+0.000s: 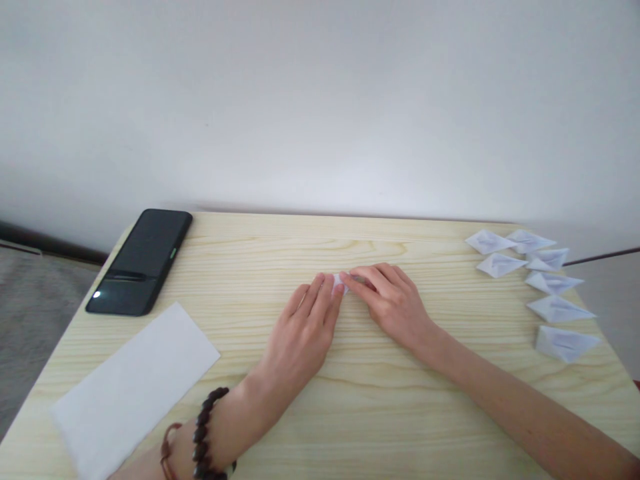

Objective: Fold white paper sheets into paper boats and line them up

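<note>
A small piece of folded white paper lies on the wooden table near its middle, mostly covered by my fingers. My left hand holds its left side down, the fingers close together and the thumb at its near edge. From the right, my right hand has its fingertips closed on the paper's right side, index finger and thumb near each other. How the paper is folded under the fingers cannot be made out.
Several folded white paper boats sit along the right side of the table. At the left are a stack of white paper sheets and a black phone. A pale wall rises behind the table.
</note>
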{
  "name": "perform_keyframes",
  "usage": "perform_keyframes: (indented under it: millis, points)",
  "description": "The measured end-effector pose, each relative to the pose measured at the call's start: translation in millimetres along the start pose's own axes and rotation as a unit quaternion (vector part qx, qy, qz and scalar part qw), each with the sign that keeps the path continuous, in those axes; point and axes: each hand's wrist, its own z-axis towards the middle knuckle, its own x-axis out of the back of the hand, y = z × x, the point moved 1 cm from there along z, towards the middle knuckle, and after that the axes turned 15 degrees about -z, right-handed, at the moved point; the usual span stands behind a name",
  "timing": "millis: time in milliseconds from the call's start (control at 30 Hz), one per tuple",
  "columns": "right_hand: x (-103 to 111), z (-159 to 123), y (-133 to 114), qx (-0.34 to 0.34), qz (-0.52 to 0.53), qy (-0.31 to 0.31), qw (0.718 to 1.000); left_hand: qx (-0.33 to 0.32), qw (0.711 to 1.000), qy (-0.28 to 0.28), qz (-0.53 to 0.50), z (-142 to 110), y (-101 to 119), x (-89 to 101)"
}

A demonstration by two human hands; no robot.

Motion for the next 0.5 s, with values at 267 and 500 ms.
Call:
perform_keyframes:
  millis: [267,500]
  points:
    - [1,-2,5,-0.044,0.001,0.038,0.998,0.011,1.000,0.008,0.015,1,3,2.8]
    - [-3,-3,6,-0.082,0.036,0.015,0.996,0.032,0.995,0.042,-0.085,3,-7,0.9]
